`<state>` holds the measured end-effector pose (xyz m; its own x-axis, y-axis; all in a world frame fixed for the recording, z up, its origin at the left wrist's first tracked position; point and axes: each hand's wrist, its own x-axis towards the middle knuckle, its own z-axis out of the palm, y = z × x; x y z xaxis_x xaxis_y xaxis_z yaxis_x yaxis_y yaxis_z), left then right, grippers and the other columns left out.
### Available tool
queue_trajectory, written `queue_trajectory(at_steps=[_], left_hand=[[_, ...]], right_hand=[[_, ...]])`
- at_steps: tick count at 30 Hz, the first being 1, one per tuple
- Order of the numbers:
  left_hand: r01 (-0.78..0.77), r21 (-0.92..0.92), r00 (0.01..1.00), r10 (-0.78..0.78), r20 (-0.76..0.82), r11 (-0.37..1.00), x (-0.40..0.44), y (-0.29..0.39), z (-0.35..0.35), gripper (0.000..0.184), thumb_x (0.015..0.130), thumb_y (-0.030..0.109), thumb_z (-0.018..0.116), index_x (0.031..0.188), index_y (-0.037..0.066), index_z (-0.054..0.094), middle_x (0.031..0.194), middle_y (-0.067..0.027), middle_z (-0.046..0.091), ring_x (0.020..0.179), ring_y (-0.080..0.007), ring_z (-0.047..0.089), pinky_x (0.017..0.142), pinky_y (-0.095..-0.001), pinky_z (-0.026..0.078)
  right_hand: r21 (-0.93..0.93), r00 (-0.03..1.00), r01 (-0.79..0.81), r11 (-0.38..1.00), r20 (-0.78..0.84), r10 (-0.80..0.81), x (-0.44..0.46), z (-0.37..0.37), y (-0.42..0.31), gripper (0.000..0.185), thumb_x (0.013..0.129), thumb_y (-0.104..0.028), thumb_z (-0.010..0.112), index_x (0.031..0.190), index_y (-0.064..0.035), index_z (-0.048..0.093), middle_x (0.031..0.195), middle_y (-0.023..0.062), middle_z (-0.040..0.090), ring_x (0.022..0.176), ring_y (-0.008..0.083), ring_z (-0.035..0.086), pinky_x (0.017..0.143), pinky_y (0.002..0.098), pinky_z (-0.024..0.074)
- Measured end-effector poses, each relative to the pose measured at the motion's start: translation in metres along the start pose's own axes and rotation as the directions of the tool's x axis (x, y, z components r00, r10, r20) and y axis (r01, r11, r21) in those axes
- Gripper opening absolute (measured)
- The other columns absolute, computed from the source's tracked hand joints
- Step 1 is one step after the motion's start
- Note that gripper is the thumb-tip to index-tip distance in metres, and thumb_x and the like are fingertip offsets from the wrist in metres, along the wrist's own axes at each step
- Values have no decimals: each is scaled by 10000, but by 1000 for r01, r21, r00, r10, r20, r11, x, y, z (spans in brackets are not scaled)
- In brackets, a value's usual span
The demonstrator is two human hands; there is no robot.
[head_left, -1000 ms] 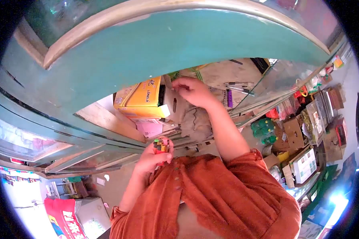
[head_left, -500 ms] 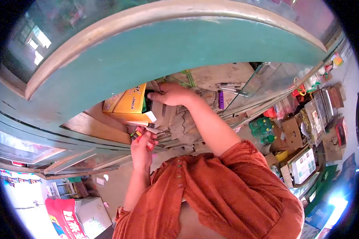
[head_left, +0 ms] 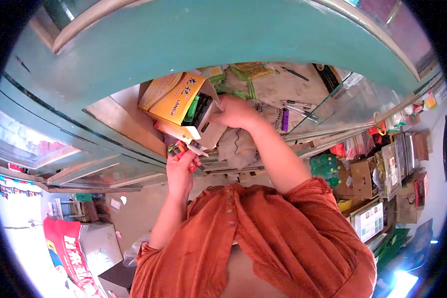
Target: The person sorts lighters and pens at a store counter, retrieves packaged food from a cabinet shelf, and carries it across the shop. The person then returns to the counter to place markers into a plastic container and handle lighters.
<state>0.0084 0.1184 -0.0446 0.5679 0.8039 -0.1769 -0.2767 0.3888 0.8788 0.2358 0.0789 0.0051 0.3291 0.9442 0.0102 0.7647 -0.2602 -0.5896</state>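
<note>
A yellow carton (head_left: 171, 103) printed LONGJI lies in the cabinet with its open end toward me. Green and black items (head_left: 197, 110) show inside it. My right hand (head_left: 235, 113) is at the carton's open side flap, its fingers closed around the edge and partly hidden. Below the carton's mouth, my left hand (head_left: 180, 166) is closed around several small red and dark pieces that look like lighters; the fingers cover most of them. A loose white-edged flap (head_left: 197, 149) hangs just above that hand.
On the cabinet shelf lie pens (head_left: 300, 108), a purple item (head_left: 285, 120), green-and-yellow packets (head_left: 248, 71) and a grey cloth (head_left: 238, 149). A glass pane (head_left: 328, 107) slants at the right. The teal cabinet frame (head_left: 223, 39) arches above my hands. Cardboard boxes (head_left: 360, 179) stand at the right.
The carton's open end has turned toward me, showing more of its contents. My right hand has moved from inside the opening to the side flap. My left hand keeps its hold.
</note>
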Motion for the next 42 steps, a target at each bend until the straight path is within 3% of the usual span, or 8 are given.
queue_trajectory(at_steps=[12,20,23,26,27,28,34,42], left_hand=[[42,4,996,-43,76,999,-14,10,8,322,819,-50,609,1087,62,471,825,-52,589,574,-146,572,488,-235,420],[23,-77,953,1,303,997,8,25,24,384,830,-40,632,1164,67,475,895,-61,588,666,-151,574,594,-280,478],[59,-32,930,-44,365,998,16,22,21,423,818,-20,642,1197,52,468,886,-67,593,659,-165,576,591,-301,480],[104,-37,907,-79,413,994,23,20,17,453,805,-9,651,1217,37,470,875,-71,601,644,-168,574,577,-316,475],[101,-31,891,-76,447,994,26,16,15,451,808,-12,650,1220,35,472,877,-70,601,646,-167,575,577,-317,474],[99,-25,875,-75,478,995,27,14,13,449,811,-15,648,1223,34,474,879,-69,602,648,-167,576,576,-317,472],[166,84,784,-184,593,982,23,25,5,358,852,-2,643,1154,76,467,890,-29,590,662,-127,568,571,-249,462],[162,128,657,-204,726,978,35,33,-15,343,855,-39,628,1126,66,445,897,-29,564,720,-107,551,637,-251,473]], right_hand=[[119,992,-51,992,-111,65,-49,-18,8,393,799,-369,687,1080,-94,675,995,185,694,916,368,665,817,454,522],[264,866,-123,957,-443,234,-90,-29,16,317,771,-308,718,955,-50,691,835,178,695,771,323,687,699,399,531],[213,742,-293,932,-565,362,-93,-28,16,309,770,-284,719,938,-28,680,811,176,690,766,322,687,691,395,528],[412,561,-117,903,-723,403,-84,-23,15,288,772,-240,718,933,-8,662,817,204,686,763,359,677,697,403,528],[321,431,-229,919,-813,391,-75,-16,33,234,795,-211,741,861,6,681,720,94,696,672,157,658,627,337,508],[322,417,-239,916,-818,396,-68,-17,36,234,795,-211,741,861,6,681,720,94,696,672,157,658,627,337,508],[475,76,-367,800,-842,534,-40,-28,54,332,804,-314,721,964,-27,670,856,216,688,821,410,658,719,438,516],[458,-168,-610,647,-872,459,-32,-24,137,290,829,-274,623,976,-29,668,864,212,691,852,376,672,747,435,518]])
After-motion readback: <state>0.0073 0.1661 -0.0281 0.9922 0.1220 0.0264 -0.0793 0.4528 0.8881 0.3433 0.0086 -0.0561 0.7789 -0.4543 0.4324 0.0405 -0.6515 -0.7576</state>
